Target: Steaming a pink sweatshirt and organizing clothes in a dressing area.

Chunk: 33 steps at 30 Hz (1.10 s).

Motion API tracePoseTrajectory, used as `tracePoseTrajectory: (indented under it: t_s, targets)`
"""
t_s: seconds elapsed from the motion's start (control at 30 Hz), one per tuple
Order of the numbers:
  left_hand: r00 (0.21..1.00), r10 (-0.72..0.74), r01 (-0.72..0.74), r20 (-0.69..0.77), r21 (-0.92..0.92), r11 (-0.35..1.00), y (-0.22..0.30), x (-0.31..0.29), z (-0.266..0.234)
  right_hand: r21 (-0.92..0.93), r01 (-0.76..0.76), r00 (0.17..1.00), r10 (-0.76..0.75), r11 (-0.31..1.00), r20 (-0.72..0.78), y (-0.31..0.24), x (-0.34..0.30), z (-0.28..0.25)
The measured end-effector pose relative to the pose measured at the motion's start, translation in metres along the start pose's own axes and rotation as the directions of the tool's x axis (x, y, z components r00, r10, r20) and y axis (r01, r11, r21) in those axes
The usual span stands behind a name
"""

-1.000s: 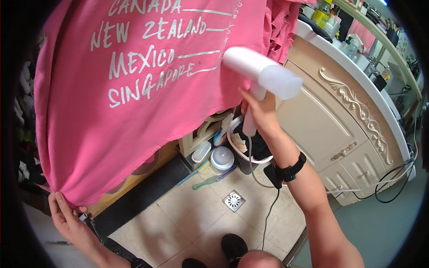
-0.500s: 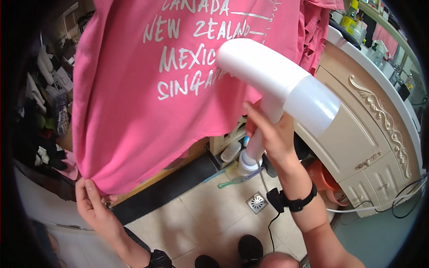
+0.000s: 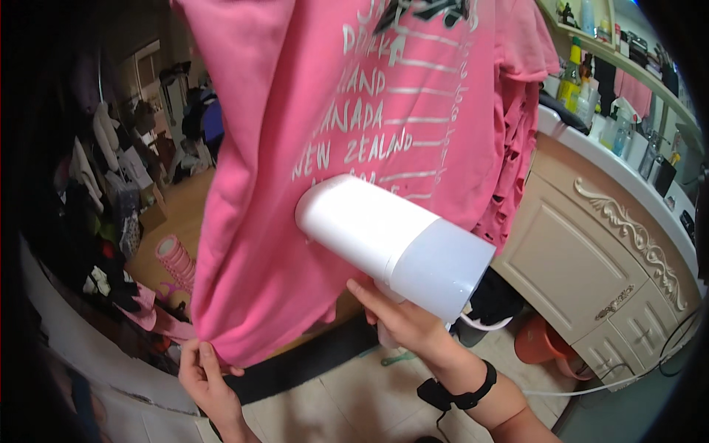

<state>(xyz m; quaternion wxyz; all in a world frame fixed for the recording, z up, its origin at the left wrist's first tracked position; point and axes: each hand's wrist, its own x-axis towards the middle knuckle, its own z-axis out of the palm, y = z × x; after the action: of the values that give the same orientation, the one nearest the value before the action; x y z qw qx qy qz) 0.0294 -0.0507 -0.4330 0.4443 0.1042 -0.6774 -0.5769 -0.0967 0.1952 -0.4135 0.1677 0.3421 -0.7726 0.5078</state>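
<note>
Because the pink soft-cloth garment with white lettered print (image 3: 295, 140) hangs from beyond the upper edge of the frame, its lower corner would otherwise be free to swing; your left hand (image 3: 209, 373), at the lower left, pinches that corner between thumb and fingers. This pinch draws the cloth down and leftward, apparently to hold the panel spread and steady, though a long fold runs down its left side. Your right hand (image 3: 402, 325), below centre, is closed around the handle of the white rounded plastic appliance with a translucent end section (image 3: 369, 229). The grip sits beneath the body, presumably so that the rounded white end can face the cloth with your fingers set away from it. Note the positions: the garment fills the upper centre, rising from your left fingertips and passing behind the appliance. The appliance lies across the centre, above your right hand, its rounded end in front of the print and its translucent end toward the lower right. Contact between rounded end and cloth cannot be confirmed from this angle. The black strap (image 3: 463, 401) on your right wrist sits well apart from the cloth.
</note>
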Motion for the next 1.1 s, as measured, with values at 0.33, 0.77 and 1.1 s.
tracePoseTrajectory:
  t_s: [0.33, 0.77, 1.1]
  targets:
    - [0.903, 0.058, 0.001, 0.427, -0.137, 0.991, -0.004, 0.031, 0.009, -0.141, -0.103, 0.994, 0.108, 0.985, 0.025, 0.019, 0.028, -0.024]
    - [0.255, -0.402, -0.306, 0.879, 0.468, 0.829, 0.055, 0.113, 0.098, -0.454, 0.159, 0.975, -0.212, 0.877, -0.067, -0.007, 0.142, -0.130]
    - [0.425, -0.678, 0.257, 0.599, 0.639, 0.725, 0.203, 0.128, 0.033, 0.305, -0.449, 0.728, 0.542, 0.840, -0.420, -0.141, 0.266, -0.284]
